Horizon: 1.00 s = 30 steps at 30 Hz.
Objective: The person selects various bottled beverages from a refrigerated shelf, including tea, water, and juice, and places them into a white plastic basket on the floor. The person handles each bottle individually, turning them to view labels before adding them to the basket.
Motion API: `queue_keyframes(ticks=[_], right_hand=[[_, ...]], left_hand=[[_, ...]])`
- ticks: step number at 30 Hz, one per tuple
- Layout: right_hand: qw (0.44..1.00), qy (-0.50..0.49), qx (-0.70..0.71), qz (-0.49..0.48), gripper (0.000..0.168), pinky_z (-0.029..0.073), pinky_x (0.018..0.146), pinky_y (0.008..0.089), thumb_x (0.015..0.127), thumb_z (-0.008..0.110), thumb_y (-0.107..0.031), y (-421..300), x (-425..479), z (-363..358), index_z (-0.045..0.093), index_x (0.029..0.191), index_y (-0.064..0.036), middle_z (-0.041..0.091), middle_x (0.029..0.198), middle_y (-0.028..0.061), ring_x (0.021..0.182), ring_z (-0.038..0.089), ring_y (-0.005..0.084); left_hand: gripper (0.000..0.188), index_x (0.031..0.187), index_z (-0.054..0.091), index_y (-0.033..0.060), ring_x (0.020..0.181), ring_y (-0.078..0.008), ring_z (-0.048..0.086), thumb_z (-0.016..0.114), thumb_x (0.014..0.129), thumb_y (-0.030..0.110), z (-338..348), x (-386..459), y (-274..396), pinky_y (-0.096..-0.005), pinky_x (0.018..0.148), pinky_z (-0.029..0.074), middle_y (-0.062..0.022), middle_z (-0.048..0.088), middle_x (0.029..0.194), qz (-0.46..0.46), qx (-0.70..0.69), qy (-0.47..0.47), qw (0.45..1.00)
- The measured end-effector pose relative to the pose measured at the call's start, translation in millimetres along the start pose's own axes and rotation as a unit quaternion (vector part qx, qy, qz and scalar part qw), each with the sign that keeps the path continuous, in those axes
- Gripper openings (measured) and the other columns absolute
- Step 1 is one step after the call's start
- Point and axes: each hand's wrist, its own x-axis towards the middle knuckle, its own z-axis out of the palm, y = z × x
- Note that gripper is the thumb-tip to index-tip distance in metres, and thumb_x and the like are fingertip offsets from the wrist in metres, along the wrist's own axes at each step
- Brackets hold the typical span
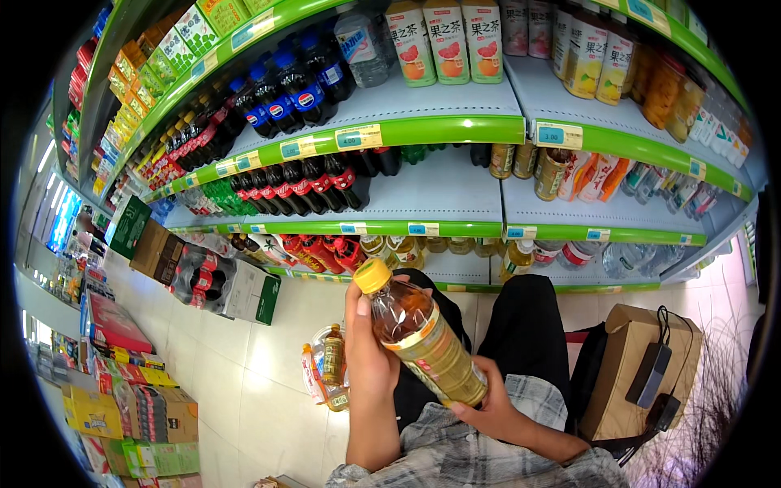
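Observation:
A large plastic bottle (428,357) of amber drink, with a yellow cap and a gold label, lies tilted between my hands above my lap. My left hand (368,341) grips its neck and upper side, the thumb just below the cap (372,276). Around the base, my right hand (488,396) holds the lower end. On the floor beside my left forearm, a round container (312,348) carries a small brown-capped bottle (333,355) and an orange-and-white bottle (312,373). Part of that container is hidden behind my left arm.
Drink shelves with green edges (427,133) curve across in front, holding cola bottles (299,183), juice cartons (448,46) and jars (662,85). Packs and cartons (253,293) stand on the floor at left. A cardboard box (634,341) with a black device (650,372) and cables sits at right.

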Motion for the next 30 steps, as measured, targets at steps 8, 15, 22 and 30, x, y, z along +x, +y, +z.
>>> queue_keyframes(ticks=[8,15,22,30], right_hand=[[0.900,0.171,-0.284,-0.284,0.090,0.045,0.091,0.0400,0.064,0.086,-0.006,22,9,-6,0.032,0.136,-0.006,0.043,0.126,0.0191,0.110,0.053,0.0321],[0.877,0.196,-0.298,-0.322,0.091,0.046,0.089,0.0402,0.062,0.086,-0.005,24,12,-6,0.033,0.135,-0.010,0.042,0.127,0.0188,0.110,0.052,0.0319],[0.889,0.158,-0.324,-0.282,0.092,0.047,0.094,0.0389,0.064,0.085,-0.001,17,10,-6,0.024,0.133,-0.008,0.037,0.127,0.0218,0.114,0.050,0.0316],[0.894,0.153,-0.313,-0.282,0.089,0.047,0.093,0.0384,0.065,0.087,-0.007,18,8,-8,0.028,0.132,-0.006,0.040,0.124,0.0208,0.112,0.052,0.0312]], left_hand=[[0.077,0.148,0.007,0.0017,0.116,-0.0236,0.054,0.055,0.089,0.010,-2,-33,8,-0.0377,0.100,0.042,-0.0181,0.050,0.126,-0.001,0.061,-0.161,0.985],[0.095,0.145,0.014,0.0030,0.107,-0.0432,0.060,0.073,0.081,0.040,8,-35,9,-0.0534,0.091,0.050,-0.0242,0.055,0.118,0.016,0.016,-0.143,0.989],[0.072,0.141,0.015,0.0015,0.118,-0.0311,0.056,0.061,0.088,0.013,-7,-30,6,-0.0428,0.099,0.045,-0.0210,0.051,0.123,0.009,0.005,-0.207,0.978],[0.073,0.141,0.018,0.0011,0.115,-0.0308,0.057,0.064,0.086,0.017,-6,-26,6,-0.0426,0.097,0.047,-0.0218,0.051,0.124,-0.012,-0.021,-0.190,0.981]])
